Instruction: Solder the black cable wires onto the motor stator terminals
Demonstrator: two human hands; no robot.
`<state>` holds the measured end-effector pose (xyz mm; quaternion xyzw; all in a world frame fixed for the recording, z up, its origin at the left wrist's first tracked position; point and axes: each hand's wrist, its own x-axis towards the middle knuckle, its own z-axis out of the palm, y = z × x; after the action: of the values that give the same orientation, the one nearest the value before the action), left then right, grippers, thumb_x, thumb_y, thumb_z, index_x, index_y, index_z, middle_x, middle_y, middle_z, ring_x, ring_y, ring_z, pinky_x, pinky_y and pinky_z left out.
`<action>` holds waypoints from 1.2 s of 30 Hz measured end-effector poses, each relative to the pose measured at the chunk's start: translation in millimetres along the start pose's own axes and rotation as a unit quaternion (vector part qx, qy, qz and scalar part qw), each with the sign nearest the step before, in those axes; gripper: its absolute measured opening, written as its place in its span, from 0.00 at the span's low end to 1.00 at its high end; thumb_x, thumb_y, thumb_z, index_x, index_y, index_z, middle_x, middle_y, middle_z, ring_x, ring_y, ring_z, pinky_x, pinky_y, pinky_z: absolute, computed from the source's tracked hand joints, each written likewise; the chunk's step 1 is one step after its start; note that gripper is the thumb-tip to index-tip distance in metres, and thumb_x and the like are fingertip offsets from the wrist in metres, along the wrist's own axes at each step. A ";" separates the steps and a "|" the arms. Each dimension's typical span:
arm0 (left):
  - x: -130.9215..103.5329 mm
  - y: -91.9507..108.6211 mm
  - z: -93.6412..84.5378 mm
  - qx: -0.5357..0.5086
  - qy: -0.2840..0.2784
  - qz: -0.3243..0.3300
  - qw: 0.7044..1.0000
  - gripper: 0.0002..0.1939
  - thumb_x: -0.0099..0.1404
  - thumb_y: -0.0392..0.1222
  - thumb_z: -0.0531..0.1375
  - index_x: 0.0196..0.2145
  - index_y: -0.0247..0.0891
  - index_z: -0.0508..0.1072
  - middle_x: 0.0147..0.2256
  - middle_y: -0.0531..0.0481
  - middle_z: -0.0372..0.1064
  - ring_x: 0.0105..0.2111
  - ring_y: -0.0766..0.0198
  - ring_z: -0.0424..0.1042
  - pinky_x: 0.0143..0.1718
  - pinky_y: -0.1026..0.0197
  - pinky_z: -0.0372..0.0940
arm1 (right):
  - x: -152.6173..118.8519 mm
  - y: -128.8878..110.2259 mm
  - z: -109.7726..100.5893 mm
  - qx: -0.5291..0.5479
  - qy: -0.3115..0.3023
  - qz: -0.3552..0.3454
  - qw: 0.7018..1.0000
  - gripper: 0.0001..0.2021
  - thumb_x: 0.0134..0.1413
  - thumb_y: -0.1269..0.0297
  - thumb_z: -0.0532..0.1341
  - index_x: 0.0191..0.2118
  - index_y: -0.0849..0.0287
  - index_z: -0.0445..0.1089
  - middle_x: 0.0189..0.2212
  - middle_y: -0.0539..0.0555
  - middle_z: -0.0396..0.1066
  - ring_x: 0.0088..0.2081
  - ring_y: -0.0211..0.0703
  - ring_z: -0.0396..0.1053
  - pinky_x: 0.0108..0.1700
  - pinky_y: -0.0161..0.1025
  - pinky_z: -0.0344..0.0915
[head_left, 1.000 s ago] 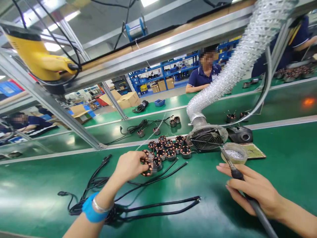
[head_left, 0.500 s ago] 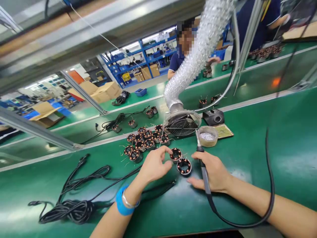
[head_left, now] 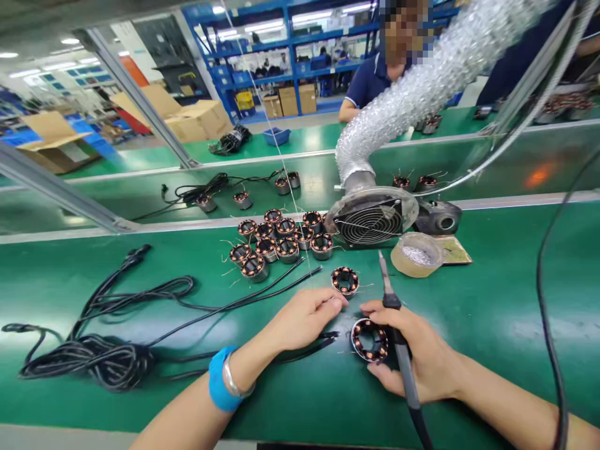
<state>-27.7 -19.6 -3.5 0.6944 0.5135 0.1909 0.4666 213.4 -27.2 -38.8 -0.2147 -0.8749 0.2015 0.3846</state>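
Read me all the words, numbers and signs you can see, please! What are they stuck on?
There are no words, numbers or signs clear enough to read.
Open cardboard box at the far left: a pale patch, maybe a label, too blurred.
Blue shelves at the back: small pale marks, too tiny.
Soldering iron and round fan: no writing that I can see.

Bright overhead lights (head_left: 70, 41) leave pale glare on the green bench (head_left: 497, 350); edges stretch.
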 end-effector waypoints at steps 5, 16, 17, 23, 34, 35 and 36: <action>0.4 -5.2 1.8 -0.080 -0.064 -0.037 0.994 0.15 0.65 0.50 0.56 0.26 0.36 0.67 0.20 0.58 0.54 0.22 0.69 0.51 0.25 0.65 0.48 | 1.5 1.5 2.8 0.022 -0.003 0.025 0.999 0.25 0.50 0.70 0.61 0.55 0.60 0.58 0.44 0.60 0.72 0.44 0.48 0.73 0.45 0.43 0.73; 11.4 20.5 4.4 -0.126 -0.037 -0.040 0.991 0.17 0.61 0.53 0.59 0.25 0.36 0.69 0.19 0.58 0.53 0.22 0.70 0.50 0.24 0.64 0.46 | 2.4 0.7 1.1 0.019 0.003 0.036 0.999 0.26 0.49 0.71 0.61 0.55 0.59 0.57 0.42 0.59 0.73 0.39 0.48 0.73 0.40 0.43 0.74; 6.3 19.6 1.2 -0.080 -0.037 -0.046 0.995 0.17 0.62 0.53 0.59 0.26 0.36 0.69 0.19 0.59 0.51 0.21 0.70 0.48 0.23 0.64 0.44 | 3.1 1.0 0.0 0.017 0.003 0.036 0.999 0.25 0.49 0.71 0.61 0.55 0.59 0.57 0.42 0.59 0.73 0.39 0.48 0.73 0.39 0.43 0.74; -6.5 10.5 4.9 -0.173 -0.068 -0.090 0.978 0.22 0.58 0.60 0.62 0.25 0.35 0.71 0.18 0.57 0.55 0.21 0.70 0.49 0.23 0.64 0.45 | 5.5 2.1 -1.2 0.002 0.017 0.035 0.999 0.24 0.49 0.70 0.60 0.54 0.59 0.58 0.41 0.58 0.73 0.38 0.47 0.73 0.40 0.43 0.74; -20.9 26.6 18.6 -0.066 -0.059 -0.089 0.992 0.12 0.61 0.45 0.62 0.29 0.34 0.79 0.17 0.58 0.56 0.20 0.72 0.51 0.21 0.65 0.46 | -4.8 10.5 -0.5 -0.042 0.016 0.052 0.998 0.22 0.53 0.68 0.59 0.55 0.60 0.59 0.42 0.61 0.74 0.40 0.49 0.76 0.38 0.41 0.76; -21.0 26.5 20.7 -0.097 -0.070 -0.094 0.988 0.12 0.62 0.45 0.62 0.30 0.33 0.80 0.18 0.57 0.59 0.20 0.71 0.54 0.22 0.66 0.48 | -5.4 10.9 -0.5 -0.044 0.015 0.053 0.998 0.22 0.54 0.68 0.59 0.55 0.60 0.59 0.42 0.61 0.74 0.39 0.49 0.77 0.37 0.40 0.76; -21.0 26.6 22.1 -0.123 -0.083 -0.093 0.985 0.12 0.62 0.45 0.62 0.31 0.33 0.81 0.20 0.56 0.64 0.21 0.71 0.57 0.23 0.67 0.51 | -6.1 11.2 -0.7 -0.046 0.016 0.053 0.997 0.22 0.54 0.68 0.59 0.55 0.60 0.59 0.41 0.61 0.74 0.39 0.49 0.77 0.37 0.40 0.76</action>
<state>-5.4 -49.4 12.6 0.5945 0.5080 0.1498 0.6050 220.1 -21.0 -47.8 -0.2812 -0.8643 0.1777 0.3774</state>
